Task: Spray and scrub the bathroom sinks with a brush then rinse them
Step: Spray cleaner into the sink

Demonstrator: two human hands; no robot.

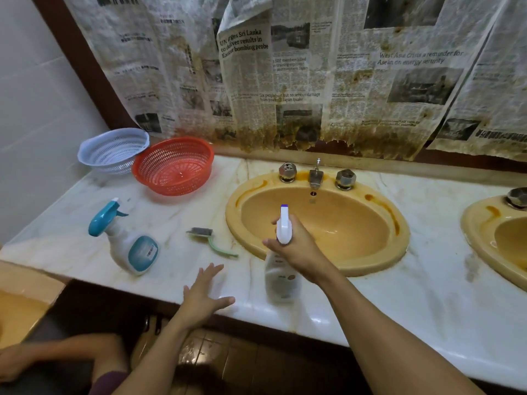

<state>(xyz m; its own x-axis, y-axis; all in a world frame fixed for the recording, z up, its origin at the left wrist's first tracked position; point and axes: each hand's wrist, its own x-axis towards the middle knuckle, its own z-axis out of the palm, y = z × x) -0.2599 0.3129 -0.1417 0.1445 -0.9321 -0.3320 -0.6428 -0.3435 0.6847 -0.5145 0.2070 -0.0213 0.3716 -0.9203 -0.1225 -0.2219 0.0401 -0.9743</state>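
1. Up front, the pale veined counter (399, 303) ends in a rounded, glossy edge. The left hand (204, 295) is spread open over that edge and holds nothing. Bare stone lies between it and the brush (211, 240).
2. The right hand (296, 246) grips the neck of a clear spray bottle (282, 277) at the near rim of the sink (370, 269), over the counter just in front of the basin.
3. The bottle's long axis stands roughly upright. Its white trigger head points away from the person, over the bowl toward the faucet (316, 178).
4. The sink is an oval of yellow-orange glazed ware with brown staining on its rim and two faceted metal knobs beside the faucet. A second sink (479, 232) of the same kind is cut off at the right edge.
5. The brush lies flat left of the sink — dark bristle head toward the back, thin green handle curving toward the basin.
6. Further left, a teal-and-white spray bottle (128, 240) lies on its side. Behind it sit a red basket (174, 165) and a pale blue basket (112, 149), both perforated plastic and both tilted.
7. Stained, curling newspaper (285, 67) covers the wall behind.
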